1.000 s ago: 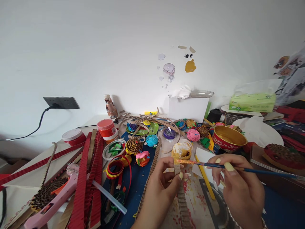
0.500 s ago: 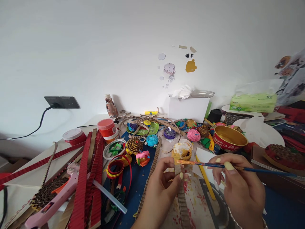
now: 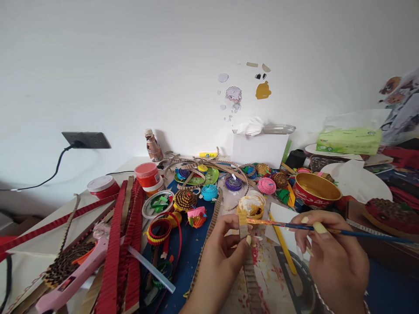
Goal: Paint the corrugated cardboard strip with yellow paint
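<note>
My left hand (image 3: 225,255) pinches a corrugated cardboard strip (image 3: 251,279) near its top end, which is coated yellow; the rest hangs down brown. Between the fingers of my right hand (image 3: 330,253) is a long blue paintbrush (image 3: 303,226), held nearly level. Its paint-covered front points left, with the tip at the strip's yellow end. Just behind the strip stands a small tub (image 3: 252,204) with white and yellow paint. A yellow pencil (image 3: 283,244) lies between the hands, partly over white paper.
Coiled coloured cardboard pieces, such as a pink one (image 3: 266,186), lie behind. A red bowl (image 3: 317,190) stands right. At left are red strips (image 3: 113,248), a pink glue gun (image 3: 77,279) and red paint jars (image 3: 147,175). A white box (image 3: 258,149) stands against the wall.
The yellow coating on the strip's end is now wider and more visible. My right hand and the brush have shifted slightly to the right. My left hand keeps its pinch.
</note>
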`<state>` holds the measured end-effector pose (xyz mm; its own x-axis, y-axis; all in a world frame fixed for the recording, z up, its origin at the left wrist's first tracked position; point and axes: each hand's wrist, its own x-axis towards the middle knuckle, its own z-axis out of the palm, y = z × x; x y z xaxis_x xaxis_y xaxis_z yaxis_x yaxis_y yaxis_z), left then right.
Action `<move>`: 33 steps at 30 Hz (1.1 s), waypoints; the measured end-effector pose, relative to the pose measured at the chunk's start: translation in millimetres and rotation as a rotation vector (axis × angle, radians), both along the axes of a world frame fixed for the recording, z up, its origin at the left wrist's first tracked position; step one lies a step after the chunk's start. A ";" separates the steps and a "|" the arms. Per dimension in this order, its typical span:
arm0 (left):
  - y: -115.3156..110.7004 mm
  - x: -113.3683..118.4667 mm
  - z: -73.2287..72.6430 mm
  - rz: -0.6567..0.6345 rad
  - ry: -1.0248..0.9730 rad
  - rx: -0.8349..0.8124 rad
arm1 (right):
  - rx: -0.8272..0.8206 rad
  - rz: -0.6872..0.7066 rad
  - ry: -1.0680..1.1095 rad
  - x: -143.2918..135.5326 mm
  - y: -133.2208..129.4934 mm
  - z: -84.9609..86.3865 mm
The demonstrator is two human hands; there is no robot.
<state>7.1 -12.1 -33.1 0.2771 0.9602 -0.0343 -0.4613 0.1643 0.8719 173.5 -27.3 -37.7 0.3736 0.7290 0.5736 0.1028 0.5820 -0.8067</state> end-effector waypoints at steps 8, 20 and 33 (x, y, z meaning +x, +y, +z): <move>2.1 -0.1 -2.7 -0.025 0.009 0.006 | -0.007 -0.072 -0.070 -2.9 -1.0 2.0; 1.5 -1.1 -2.7 -0.021 0.012 0.008 | 0.024 -0.044 -0.067 -3.9 -3.0 0.7; 1.5 -0.3 -4.6 -0.021 0.022 0.017 | 0.033 -0.037 -0.053 -4.9 -1.4 1.9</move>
<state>6.8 -10.6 -37.7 0.2962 0.9548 -0.0246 -0.4390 0.1590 0.8843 168.6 -28.7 -35.8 0.3689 0.6955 0.6166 0.1667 0.6031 -0.7801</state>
